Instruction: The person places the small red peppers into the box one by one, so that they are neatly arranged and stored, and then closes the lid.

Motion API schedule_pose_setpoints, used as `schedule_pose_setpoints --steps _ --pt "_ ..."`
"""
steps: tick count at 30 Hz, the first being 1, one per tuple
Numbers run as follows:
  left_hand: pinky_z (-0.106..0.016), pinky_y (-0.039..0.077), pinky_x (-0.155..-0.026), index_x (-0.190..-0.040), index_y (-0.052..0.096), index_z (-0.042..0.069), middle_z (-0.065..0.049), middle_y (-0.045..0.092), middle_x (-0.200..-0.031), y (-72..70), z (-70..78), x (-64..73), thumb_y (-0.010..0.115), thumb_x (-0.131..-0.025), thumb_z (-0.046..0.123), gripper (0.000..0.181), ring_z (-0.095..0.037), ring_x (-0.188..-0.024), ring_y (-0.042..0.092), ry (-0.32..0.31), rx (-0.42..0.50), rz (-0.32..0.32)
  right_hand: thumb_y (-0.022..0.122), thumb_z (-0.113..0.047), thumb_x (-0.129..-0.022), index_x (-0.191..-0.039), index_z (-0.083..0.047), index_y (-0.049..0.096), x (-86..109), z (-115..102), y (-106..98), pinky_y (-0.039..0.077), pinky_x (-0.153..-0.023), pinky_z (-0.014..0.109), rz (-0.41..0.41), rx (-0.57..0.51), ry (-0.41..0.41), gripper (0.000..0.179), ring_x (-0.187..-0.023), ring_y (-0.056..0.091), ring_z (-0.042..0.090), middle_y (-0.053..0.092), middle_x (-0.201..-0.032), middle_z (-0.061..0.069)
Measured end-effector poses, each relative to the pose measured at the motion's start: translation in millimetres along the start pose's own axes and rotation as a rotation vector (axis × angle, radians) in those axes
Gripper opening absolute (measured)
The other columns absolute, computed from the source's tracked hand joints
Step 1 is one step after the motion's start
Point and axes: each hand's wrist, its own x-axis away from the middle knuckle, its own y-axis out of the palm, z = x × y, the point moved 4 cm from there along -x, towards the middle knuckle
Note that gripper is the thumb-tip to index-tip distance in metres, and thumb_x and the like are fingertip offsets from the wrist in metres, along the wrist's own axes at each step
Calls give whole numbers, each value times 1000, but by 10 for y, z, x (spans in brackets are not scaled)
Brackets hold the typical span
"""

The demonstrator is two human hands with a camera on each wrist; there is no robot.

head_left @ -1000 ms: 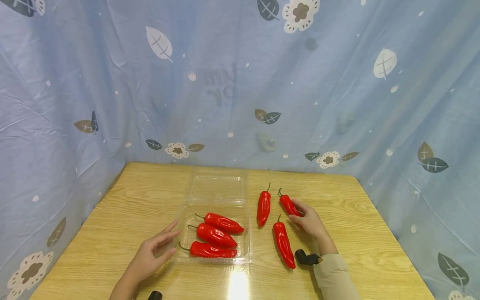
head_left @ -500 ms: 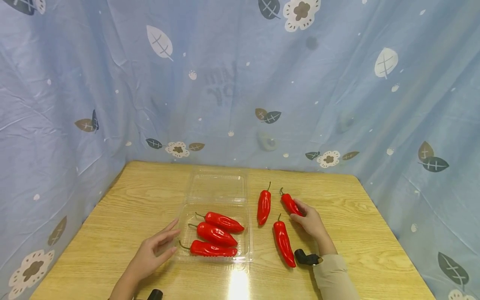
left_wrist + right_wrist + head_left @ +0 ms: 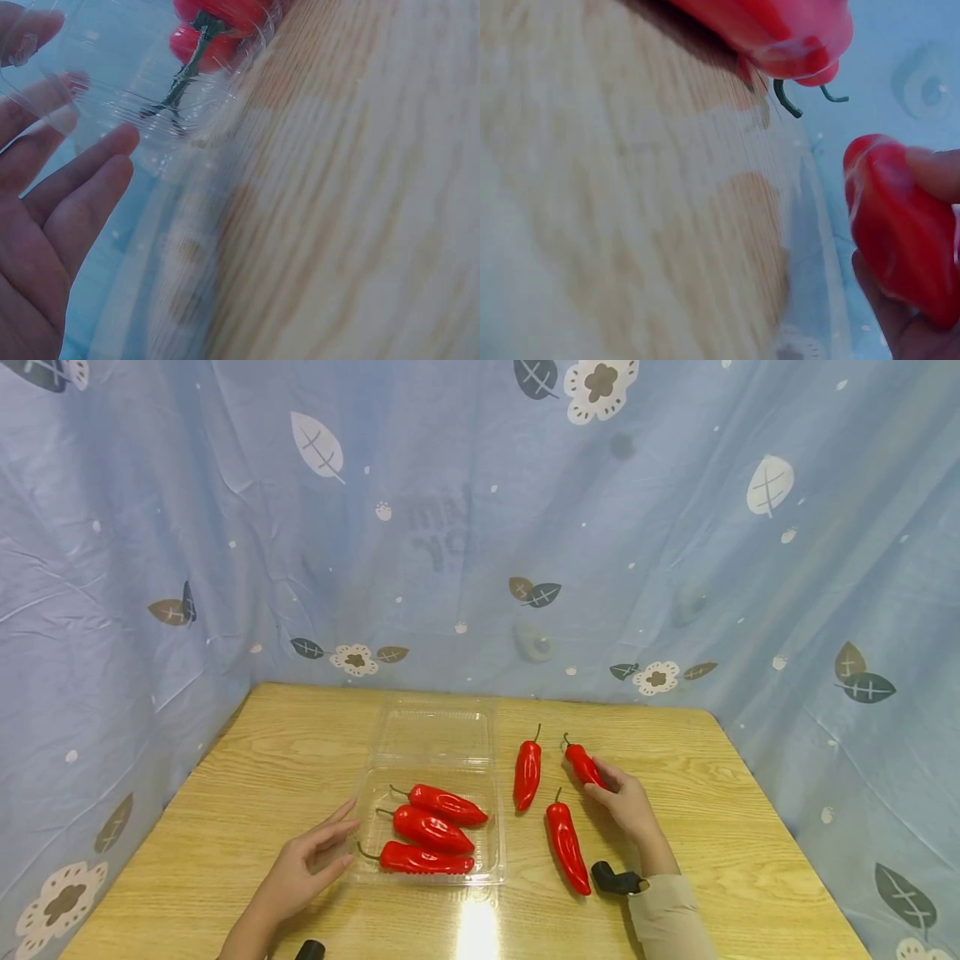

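Note:
My right hand [image 3: 632,803] grips a long red chili pepper [image 3: 582,766] at the right of the table, its curved green stem pointing away. In the right wrist view that pepper [image 3: 900,225] lies between thumb and fingers. A clear plastic clamshell box [image 3: 492,853] stands left of centre with its lid [image 3: 435,737] folded back. Inside lie a rear pepper [image 3: 448,806], a middle pepper [image 3: 431,831] and a front pepper [image 3: 426,858], stems to the left. At the box's left side my left hand [image 3: 303,864] has relaxed, spread fingers; its fingertips [image 3: 120,139] are right at the clear wall.
Between the box and my right hand lie two more red peppers, one farther back [image 3: 528,775] and one nearer [image 3: 567,847]. Behind the wooden table [image 3: 300,735] hangs a blue curtain [image 3: 465,527] with leaf and flower prints. A black wrist device [image 3: 615,878] sits beside the right sleeve.
My right hand has shifted slightly to the right with the pepper in its grip. The left hand, the box and the other peppers stay where they were.

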Motion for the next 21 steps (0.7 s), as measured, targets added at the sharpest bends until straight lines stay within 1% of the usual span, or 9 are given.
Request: schedule_pose_setpoints --steps 1,4,8,14,21 --pt "-13 44 -95 -125 54 -10 -29 35 -145 0 2 0 61 -86 -8 40 -2 -126 45 1 1 1 65 -21 -91 -144 -4 40 8 -5 -6 43 -104 45 -3 -9 5 61 -131 44 35 45 -143 21" --pt "-12 44 -96 -125 54 -10 -29 35 -145 0 -1 2 61 -86 -8 39 -2 -126 45 1 4 2 66 -24 -90 -143 -4 41 35 -38 -26 48 -98 28 4 -32 -2 61 -129 47 33 47 -142 20" --pt "-12 44 -95 -125 54 -10 -29 35 -145 5 -18 5 61 -86 -8 40 -4 -127 46 6 6 0 66 -25 -90 -141 -3 43 66 -120 -57 47 -88 12 16 -50 -50 61 -126 49 33 49 -139 21" --pt "-12 44 -95 -125 53 -11 -29 34 -146 12 -34 14 61 -85 -10 41 -4 -127 45 20 10 -5 67 -27 -89 -141 -3 45 108 -283 -83 45 -85 8 13 -89 -88 61 -126 50 33 49 -139 20" --pt "-12 43 -96 -126 53 -11 -28 33 -147 1 0 -2 61 -86 -8 40 -2 -127 45 6 2 -7 68 -23 -89 -139 -3 47 140 -481 -56 47 -85 11 6 -104 -125 58 -122 53 33 52 -137 19"
